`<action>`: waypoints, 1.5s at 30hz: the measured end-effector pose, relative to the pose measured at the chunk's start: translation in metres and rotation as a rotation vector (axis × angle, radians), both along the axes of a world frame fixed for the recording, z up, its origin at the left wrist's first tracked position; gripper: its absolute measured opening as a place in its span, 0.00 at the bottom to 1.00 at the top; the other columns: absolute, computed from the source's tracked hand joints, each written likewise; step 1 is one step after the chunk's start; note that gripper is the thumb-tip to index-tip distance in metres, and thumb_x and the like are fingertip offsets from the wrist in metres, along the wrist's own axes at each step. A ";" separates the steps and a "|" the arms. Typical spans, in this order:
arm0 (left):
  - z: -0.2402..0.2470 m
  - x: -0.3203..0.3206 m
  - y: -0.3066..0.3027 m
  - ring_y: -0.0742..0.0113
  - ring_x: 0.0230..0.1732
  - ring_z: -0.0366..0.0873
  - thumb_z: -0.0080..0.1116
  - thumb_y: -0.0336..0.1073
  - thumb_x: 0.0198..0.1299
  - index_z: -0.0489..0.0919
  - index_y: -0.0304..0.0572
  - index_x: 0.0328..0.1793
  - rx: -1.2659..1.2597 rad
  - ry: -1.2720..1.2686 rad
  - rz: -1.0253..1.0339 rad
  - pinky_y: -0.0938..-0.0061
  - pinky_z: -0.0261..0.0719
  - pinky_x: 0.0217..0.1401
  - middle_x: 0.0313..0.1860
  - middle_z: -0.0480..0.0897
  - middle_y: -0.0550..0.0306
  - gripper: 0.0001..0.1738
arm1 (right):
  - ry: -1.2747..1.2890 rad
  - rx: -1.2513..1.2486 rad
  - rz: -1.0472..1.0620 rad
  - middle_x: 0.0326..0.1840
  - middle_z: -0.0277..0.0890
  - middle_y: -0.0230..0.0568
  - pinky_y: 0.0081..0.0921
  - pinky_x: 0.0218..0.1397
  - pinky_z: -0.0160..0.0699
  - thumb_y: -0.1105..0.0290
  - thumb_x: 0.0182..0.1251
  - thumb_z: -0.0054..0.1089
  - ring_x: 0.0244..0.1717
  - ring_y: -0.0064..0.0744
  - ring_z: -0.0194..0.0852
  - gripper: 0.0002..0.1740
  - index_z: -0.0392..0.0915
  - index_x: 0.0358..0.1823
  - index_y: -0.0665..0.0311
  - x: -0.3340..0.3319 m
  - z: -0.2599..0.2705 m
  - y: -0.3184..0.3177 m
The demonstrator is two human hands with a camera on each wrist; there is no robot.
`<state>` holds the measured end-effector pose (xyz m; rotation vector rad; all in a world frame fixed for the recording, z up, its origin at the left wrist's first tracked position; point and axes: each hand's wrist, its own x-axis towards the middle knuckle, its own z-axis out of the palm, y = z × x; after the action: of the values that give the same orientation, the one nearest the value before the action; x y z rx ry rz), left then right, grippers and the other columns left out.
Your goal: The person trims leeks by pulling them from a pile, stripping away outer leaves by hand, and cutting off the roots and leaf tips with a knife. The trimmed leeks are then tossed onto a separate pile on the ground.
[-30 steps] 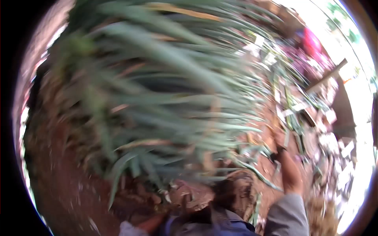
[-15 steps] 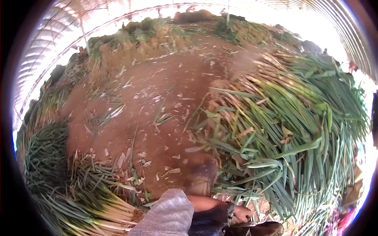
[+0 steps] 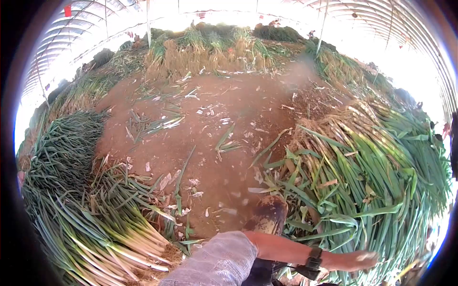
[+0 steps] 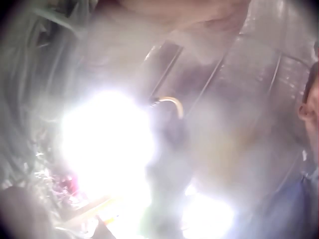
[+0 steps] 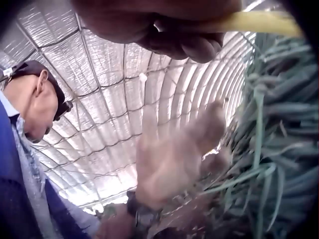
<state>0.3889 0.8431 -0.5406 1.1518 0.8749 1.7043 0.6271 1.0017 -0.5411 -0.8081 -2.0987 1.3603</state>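
My left hand (image 3: 360,260) reaches right across my body, over the green leaves of a big pile of long green onions (image 3: 381,176). In the right wrist view the same left hand (image 5: 172,162) is blurred, its fingers mostly spread and nothing held. At the top of that view, the curled fingers of my right hand (image 5: 174,32) grip a narrow yellow strip (image 5: 266,22); its kind cannot be told. Onion leaves (image 5: 284,119) hang beside it. Glare washes out the left wrist view, where my left hand (image 4: 184,15) shows at the top edge.
Trimmed onions with white stems (image 3: 143,243) lie at lower left, by a dark green heap (image 3: 62,148). Peelings and loose leaves litter the brown soil (image 3: 214,176). A muddy boot (image 3: 266,214) stands by the right pile. More bundles (image 3: 200,55) line the back under an arched roof.
My view has swung from close over the onions to the wider shed floor, then slightly further right-to-left across it. My left arm has stretched further right, from beside the boot to over the pile.
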 end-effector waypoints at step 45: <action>-0.102 0.025 -0.039 0.51 0.43 0.83 0.57 0.41 0.67 0.76 0.38 0.56 -0.008 0.517 0.033 0.60 0.80 0.46 0.44 0.83 0.45 0.18 | -0.508 0.553 0.457 0.43 0.75 0.52 0.40 0.47 0.75 0.64 0.53 0.71 0.43 0.47 0.77 0.37 0.65 0.62 0.68 -0.136 -0.017 -0.034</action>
<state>0.4139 0.8045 -0.6423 1.6150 1.2130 1.4426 0.4908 0.9680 -0.5579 -0.4790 -3.0028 0.7168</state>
